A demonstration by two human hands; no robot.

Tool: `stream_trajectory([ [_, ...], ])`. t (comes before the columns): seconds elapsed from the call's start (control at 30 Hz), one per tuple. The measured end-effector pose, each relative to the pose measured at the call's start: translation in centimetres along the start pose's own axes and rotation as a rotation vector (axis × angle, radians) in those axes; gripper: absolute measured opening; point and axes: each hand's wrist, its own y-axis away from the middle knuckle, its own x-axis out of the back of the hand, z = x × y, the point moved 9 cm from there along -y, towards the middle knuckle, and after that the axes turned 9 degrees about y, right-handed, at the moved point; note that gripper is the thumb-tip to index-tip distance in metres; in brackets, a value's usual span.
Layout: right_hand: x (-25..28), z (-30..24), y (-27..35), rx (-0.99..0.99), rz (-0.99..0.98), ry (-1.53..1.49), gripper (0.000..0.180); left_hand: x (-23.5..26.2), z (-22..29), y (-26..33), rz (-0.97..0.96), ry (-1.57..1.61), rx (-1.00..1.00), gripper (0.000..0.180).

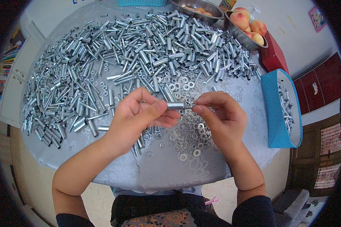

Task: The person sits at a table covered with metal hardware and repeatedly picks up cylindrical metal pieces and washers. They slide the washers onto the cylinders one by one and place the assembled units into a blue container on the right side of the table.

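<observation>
My left hand (140,115) pinches a short silver metal tube (175,106) between thumb and fingers, held level above the table. My right hand (219,113) meets the tube's right end, its thumb and forefinger pinched on a small part there that I cannot make out. Directly below both hands lies a scatter of small metal washers (193,140). A big heap of similar metal tubes (140,49) covers the far and left parts of the round table (166,170).
A blue box (276,113) holding several metal pieces stands at the table's right edge. Two metal bowls with peaches (248,24) sit at the far right, beside a dark red box (272,55). A turquoise basket (142,3) is at the far edge.
</observation>
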Motion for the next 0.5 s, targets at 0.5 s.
stream_trajectory([
  [0.5,-0.1,0.1,-0.1,-0.026,-0.051,0.059,0.012,-0.3,-0.5,-0.1,-0.057,0.009,0.057,0.017],
])
